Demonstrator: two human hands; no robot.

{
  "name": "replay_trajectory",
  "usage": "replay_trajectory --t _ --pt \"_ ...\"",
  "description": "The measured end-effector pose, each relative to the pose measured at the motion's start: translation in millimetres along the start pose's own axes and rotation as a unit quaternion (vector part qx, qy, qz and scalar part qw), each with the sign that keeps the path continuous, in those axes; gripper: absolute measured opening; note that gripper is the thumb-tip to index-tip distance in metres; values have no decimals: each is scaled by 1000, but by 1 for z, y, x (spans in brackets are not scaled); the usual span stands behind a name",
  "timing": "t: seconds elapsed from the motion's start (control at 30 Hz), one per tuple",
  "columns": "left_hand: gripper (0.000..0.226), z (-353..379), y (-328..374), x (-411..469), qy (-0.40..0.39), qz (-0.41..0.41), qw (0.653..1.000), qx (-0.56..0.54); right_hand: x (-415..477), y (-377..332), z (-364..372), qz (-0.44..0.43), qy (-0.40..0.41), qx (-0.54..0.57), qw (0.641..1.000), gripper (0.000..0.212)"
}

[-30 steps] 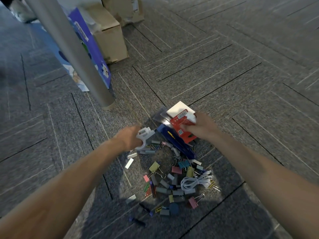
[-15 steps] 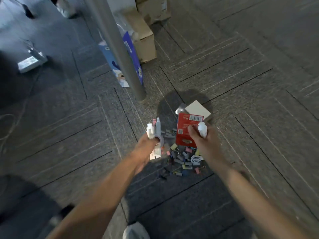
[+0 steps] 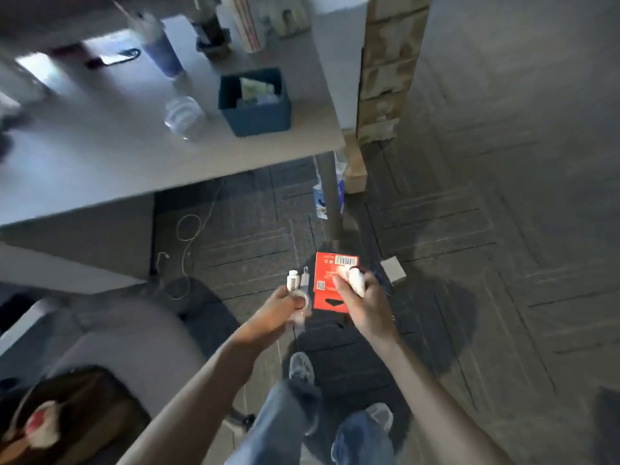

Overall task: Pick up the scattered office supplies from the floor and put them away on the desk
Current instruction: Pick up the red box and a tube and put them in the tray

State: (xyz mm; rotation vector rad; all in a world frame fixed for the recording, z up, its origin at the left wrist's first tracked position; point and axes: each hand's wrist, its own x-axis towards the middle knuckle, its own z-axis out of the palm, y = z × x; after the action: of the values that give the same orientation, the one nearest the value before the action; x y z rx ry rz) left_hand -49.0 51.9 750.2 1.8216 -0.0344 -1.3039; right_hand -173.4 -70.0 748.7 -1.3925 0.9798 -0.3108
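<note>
While left hand (image 3: 279,306) grips tape (image 3: 301,301), right hand (image 3: 365,305) holds red packet (image 3: 329,281).

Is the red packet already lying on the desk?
No, the right hand holds the red packet above the floor, apart from the desk.

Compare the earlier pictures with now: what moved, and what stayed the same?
Both hands rose from the floor pile as the person stood up. The desk came into view and the pile left it. Unchanged: the left hand grips the tape roll and small white bottle, the right hand the red packet and white container.
</note>
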Motion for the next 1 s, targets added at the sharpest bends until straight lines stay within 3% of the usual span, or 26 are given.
replay_trajectory --t 0.27,0.43,0.57,0.73,0.87,1.0 --pt "35 -86 106 -19 -18 77 993 -86 35 -136 42 -55 -80 44 994 9" --pt "38 -160 165 13 -82 114 973 -184 97 -196 90 -84 -73 26 993 21" --pt "43 -207 211 41 -121 142 957 -223 145 -237 121 -97 -38 40 994 18" --pt "37 -237 279 94 -110 133 966 -195 215 -269 146 -99 5 27 995 14" --pt "41 -249 331 135 -92 140 975 -150 286 -280 153 -99 20 -26 995 26" --pt "18 -250 374 182 -49 177 978 -95 352 -279 152 -79 24 -88 993 42"
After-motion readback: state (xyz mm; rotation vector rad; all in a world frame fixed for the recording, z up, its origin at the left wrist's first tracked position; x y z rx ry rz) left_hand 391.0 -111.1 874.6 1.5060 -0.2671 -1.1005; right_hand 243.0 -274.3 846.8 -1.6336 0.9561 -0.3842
